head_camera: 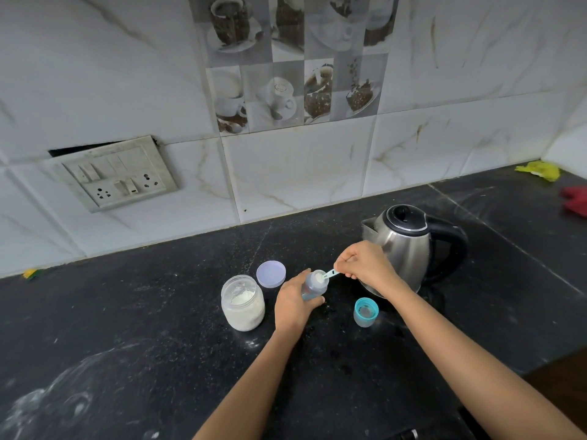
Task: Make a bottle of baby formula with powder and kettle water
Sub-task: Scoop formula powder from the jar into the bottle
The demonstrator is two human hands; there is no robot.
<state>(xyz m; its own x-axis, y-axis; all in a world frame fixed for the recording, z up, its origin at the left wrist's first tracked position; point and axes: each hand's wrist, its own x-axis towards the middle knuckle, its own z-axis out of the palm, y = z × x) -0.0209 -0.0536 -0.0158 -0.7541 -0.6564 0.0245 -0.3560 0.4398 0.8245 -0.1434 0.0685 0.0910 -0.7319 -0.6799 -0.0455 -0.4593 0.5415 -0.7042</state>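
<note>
The black counter [127, 328] lay wide and bare toward the bottle's eight o'clock, its back edge meeting the tiled wall. At nine stood the open jar [243, 304], partly filled with white powder, its lavender lid [271, 274] flat at eleven. The left hand [292, 304] wrapped the bottle [314, 285] near mid-counter, long axis close to upright, mouth uppermost (white showed inside). The right hand [368, 265] pinched the scoop [331, 274] over that mouth. A teal cap [366, 312] sat at four, the kettle [409, 249] at two.
</note>
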